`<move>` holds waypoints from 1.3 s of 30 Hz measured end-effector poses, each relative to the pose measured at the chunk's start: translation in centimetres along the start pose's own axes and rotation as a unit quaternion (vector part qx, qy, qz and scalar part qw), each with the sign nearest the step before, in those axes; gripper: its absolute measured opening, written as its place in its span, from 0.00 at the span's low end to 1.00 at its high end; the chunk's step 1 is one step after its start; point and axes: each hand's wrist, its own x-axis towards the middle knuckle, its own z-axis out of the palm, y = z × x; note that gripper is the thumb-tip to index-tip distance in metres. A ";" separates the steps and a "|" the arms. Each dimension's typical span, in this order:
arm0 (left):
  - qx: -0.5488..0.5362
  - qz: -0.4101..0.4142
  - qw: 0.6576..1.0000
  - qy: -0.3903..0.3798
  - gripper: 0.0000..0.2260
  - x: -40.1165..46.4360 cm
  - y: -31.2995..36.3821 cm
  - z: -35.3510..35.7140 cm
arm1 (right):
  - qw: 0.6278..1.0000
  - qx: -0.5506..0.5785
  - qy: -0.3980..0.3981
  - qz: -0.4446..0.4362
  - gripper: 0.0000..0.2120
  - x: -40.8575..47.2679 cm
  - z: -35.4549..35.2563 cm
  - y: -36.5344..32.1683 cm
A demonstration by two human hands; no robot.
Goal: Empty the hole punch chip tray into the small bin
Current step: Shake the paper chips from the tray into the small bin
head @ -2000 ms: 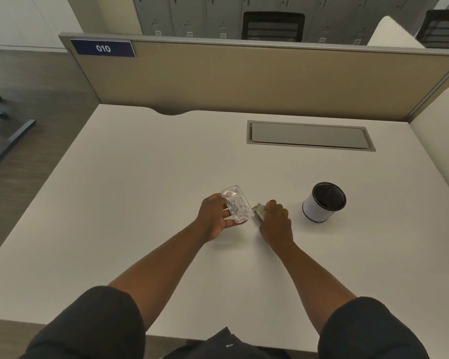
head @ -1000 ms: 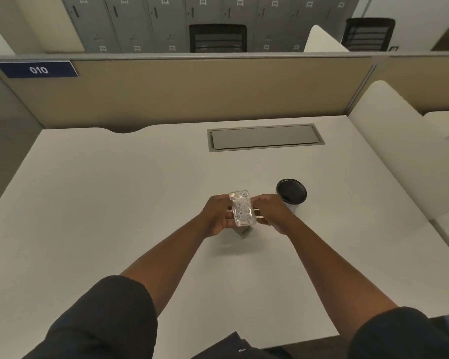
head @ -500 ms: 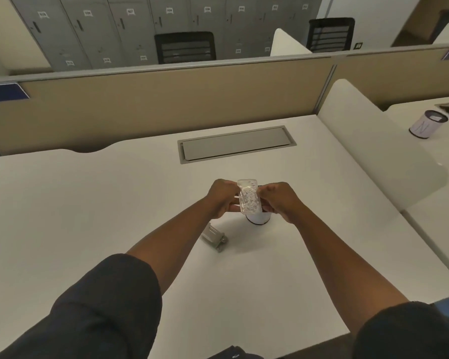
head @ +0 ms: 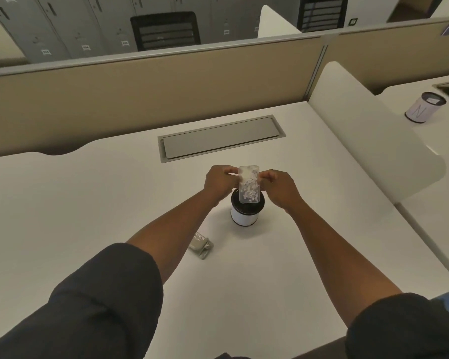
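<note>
A clear plastic chip tray [head: 249, 184] with white paper chips in it is held upright between both hands, its lower end over the mouth of the small bin [head: 245, 215]. The bin is a white cylinder with a dark rim and dark inside, standing on the white desk [head: 88, 203]. My left hand [head: 219, 181] pinches the tray's left edge and my right hand [head: 279, 189] pinches its right edge. The chips have gathered in the tray's lower half. The grey metal hole punch [head: 200, 244] lies on the desk, near my left forearm.
A grey cable hatch [head: 221, 138] is set into the desk behind the bin. A beige partition [head: 153, 94] closes the far edge and a white divider [head: 368, 141] the right side. Another small bin [head: 424, 107] stands on the neighbouring desk.
Both hands have carried the tray to the right, away from the hole punch, and tipped it upright over the bin. The chips have slid towards its lower end. My head has turned right.
</note>
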 end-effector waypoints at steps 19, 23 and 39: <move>0.097 0.107 0.988 0.046 0.07 -1.2 -1.3 0.3 | 0.994 -0.083 0.028 -0.071 0.08 -1.1 0.5 1.7; 0.083 0.110 0.989 0.046 0.07 -1.5 -1.4 0.3 | 0.994 -0.062 0.043 -0.085 0.09 -1.5 0.4 1.9; 0.059 0.103 0.992 0.035 0.08 -2.3 -1.4 0.0 | 0.987 -0.077 0.070 -0.120 0.07 -2.4 0.2 2.2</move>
